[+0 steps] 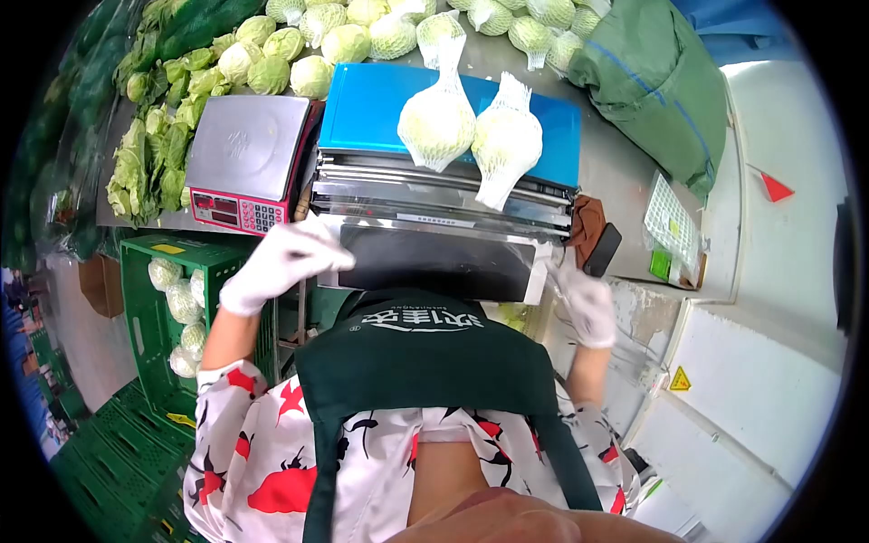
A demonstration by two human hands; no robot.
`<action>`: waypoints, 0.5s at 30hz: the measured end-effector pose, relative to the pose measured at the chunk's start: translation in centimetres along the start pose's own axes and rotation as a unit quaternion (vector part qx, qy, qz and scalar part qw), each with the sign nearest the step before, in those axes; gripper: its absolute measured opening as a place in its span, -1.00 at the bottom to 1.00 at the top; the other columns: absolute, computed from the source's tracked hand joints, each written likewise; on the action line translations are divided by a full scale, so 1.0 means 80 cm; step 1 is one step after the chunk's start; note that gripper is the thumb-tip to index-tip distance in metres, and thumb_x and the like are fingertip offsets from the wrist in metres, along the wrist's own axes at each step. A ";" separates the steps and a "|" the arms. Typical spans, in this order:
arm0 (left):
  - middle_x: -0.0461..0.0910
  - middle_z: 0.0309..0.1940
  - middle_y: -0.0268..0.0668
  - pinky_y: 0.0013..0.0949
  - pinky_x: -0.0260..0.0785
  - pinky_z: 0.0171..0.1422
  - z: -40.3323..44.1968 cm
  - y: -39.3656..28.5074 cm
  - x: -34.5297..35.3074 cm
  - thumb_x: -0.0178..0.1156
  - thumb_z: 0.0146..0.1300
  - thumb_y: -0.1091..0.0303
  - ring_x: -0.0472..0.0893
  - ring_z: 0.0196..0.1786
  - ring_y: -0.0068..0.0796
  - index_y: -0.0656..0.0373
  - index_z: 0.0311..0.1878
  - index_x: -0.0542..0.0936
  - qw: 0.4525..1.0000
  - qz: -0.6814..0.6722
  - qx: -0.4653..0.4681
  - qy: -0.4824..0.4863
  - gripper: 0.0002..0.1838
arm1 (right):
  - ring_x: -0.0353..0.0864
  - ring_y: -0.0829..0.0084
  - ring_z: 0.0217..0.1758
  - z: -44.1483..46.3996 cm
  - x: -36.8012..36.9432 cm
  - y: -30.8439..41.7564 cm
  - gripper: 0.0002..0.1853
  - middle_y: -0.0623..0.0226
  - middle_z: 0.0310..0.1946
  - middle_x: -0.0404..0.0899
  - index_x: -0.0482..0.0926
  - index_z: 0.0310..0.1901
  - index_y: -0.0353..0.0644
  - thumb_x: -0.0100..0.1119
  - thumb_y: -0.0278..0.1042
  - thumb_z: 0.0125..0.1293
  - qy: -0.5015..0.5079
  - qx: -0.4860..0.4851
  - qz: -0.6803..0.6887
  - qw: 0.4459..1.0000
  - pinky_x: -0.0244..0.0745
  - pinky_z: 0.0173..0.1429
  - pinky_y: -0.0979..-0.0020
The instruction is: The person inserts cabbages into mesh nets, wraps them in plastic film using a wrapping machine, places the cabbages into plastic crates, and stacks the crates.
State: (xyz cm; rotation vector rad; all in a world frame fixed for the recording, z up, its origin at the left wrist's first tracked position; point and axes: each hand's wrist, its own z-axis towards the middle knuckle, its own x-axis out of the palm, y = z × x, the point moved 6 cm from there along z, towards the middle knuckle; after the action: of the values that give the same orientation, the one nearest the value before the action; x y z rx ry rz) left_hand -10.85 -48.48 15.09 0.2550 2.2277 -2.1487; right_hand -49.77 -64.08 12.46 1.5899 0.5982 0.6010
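Note:
Clear plastic film (453,237) stretches across the front of a blue-topped wrapping machine (362,109), above its dark front plate (434,264). My left hand (288,262), in a white glove, is closed with fingertips pinched at the film's left side. My right hand (587,303), also white-gloved, is closed at the film's right side; its fingers are slightly blurred. Two pale round cabbages in white foam nets lie on the machine: one cabbage (436,122) left, another cabbage (507,140) to its right, overhanging the rollers.
A scale (249,149) with a red keypad stands left of the machine. Loose cabbages (348,43) line the back, with leafy greens (149,167) at left. A green crate (167,240) holds several netted cabbages. A green sack (647,81) and brown cloth (587,222) are at right.

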 end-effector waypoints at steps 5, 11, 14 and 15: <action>0.54 0.21 -0.07 -0.22 0.22 0.49 0.066 -0.062 -0.052 0.44 0.11 0.34 0.44 0.36 -0.19 0.26 0.30 0.52 0.982 0.014 0.108 -0.157 -0.35 | 0.59 0.19 -0.31 0.079 -0.031 0.113 -0.56 -0.03 0.01 0.56 0.56 0.01 -0.45 0.39 -0.56 0.05 -0.075 -0.081 0.017 0.994 0.53 -0.01 0.15; 0.17 0.50 0.01 -0.16 0.01 0.62 0.251 0.072 -0.037 0.66 -0.22 0.13 0.17 0.55 -0.02 0.20 0.58 -0.03 0.906 0.402 0.135 -0.012 0.35 | 0.25 -0.01 0.51 0.279 -0.027 -0.019 0.37 -0.05 0.42 0.29 0.00 0.54 -0.26 0.74 -0.13 -0.29 0.098 -0.185 -0.484 0.849 0.19 0.53 0.24; 0.31 0.44 -0.09 -0.19 0.15 0.57 0.270 0.112 -0.025 0.68 -0.27 0.18 0.33 0.48 -0.17 0.08 0.57 0.06 0.980 0.199 -0.003 0.027 0.32 | 0.37 0.25 0.45 0.306 -0.023 -0.044 0.32 0.07 0.39 0.38 0.05 0.53 -0.23 0.74 -0.16 -0.26 0.075 -0.021 -0.338 0.938 0.22 0.52 0.27; 0.31 0.43 -0.09 -0.18 0.19 0.55 0.274 0.119 -0.028 0.68 -0.25 0.16 0.35 0.46 -0.14 0.05 0.56 0.06 0.984 0.178 -0.001 0.020 0.30 | 0.38 0.26 0.44 0.311 -0.024 -0.047 0.30 0.10 0.38 0.39 0.08 0.52 -0.25 0.74 -0.18 -0.26 0.064 -0.020 -0.319 0.945 0.23 0.51 0.28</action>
State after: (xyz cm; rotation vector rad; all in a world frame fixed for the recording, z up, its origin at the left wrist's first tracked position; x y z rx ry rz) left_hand -9.19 -70.26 5.09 0.6459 2.0155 -1.9644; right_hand -34.27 -83.07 6.37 1.2231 1.1308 0.2215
